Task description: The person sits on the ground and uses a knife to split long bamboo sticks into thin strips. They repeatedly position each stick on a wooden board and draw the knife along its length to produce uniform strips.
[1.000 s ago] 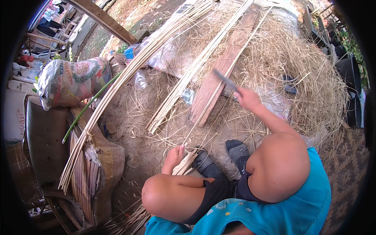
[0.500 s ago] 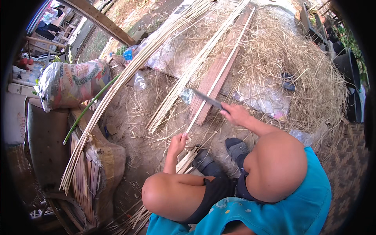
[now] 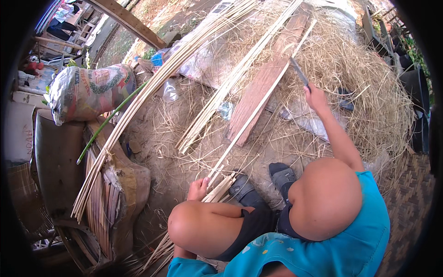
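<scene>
Pale strip (image 3: 257,109), long and slim, runs up the middle of the view! Straw heap (image 3: 376,94) sprawling to the right; brown plank (image 3: 254,83) slanting beneath the strip's line; grey knife (image 3: 300,72) angling in, tip right by the strip, contact too fine to call. Hands well apart: right hand (image 3: 316,98) wrapped around the knife, left hand (image 3: 198,189) gripping the strip's near end.
</scene>
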Action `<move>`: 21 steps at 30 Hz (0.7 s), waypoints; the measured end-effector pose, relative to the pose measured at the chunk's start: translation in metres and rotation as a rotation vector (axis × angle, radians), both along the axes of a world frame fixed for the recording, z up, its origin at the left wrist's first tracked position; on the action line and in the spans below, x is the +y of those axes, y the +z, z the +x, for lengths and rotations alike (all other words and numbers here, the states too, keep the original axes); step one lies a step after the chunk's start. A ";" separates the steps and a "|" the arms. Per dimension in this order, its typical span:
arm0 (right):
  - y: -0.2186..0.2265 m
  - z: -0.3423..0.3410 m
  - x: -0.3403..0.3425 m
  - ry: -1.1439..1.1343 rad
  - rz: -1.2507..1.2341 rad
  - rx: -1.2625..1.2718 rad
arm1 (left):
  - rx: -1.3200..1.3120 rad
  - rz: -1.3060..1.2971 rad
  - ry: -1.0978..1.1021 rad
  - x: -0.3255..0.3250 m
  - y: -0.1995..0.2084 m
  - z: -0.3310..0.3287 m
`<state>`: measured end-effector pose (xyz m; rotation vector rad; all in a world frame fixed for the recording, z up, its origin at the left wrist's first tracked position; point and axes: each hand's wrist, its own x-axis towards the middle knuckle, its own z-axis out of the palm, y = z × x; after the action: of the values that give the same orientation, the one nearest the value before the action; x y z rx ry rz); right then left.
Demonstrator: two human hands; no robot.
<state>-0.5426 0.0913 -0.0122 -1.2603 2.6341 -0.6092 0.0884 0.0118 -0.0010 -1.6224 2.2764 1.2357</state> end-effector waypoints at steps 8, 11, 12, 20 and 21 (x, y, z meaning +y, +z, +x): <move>-0.011 0.190 0.021 0.494 -0.133 -0.227 | 0.101 -0.343 -0.247 -0.013 -0.018 -0.099; -0.013 0.163 0.022 0.375 -0.076 -0.118 | -0.017 -0.398 -0.281 -0.009 -0.024 -0.092; -0.011 0.137 0.012 0.334 -0.072 -0.067 | -0.038 -0.372 -0.270 -0.008 -0.026 -0.085; -0.003 0.139 0.019 0.424 0.019 -0.122 | 0.084 -0.122 -0.176 -0.020 -0.005 -0.123; -0.003 0.140 0.019 0.414 0.036 -0.141 | 0.095 -0.101 -0.173 -0.023 -0.004 -0.132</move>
<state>-0.4023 0.1103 -0.0151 -1.6212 2.1682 -0.5517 -0.0441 -0.0109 -0.0045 -1.3873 2.5133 1.1998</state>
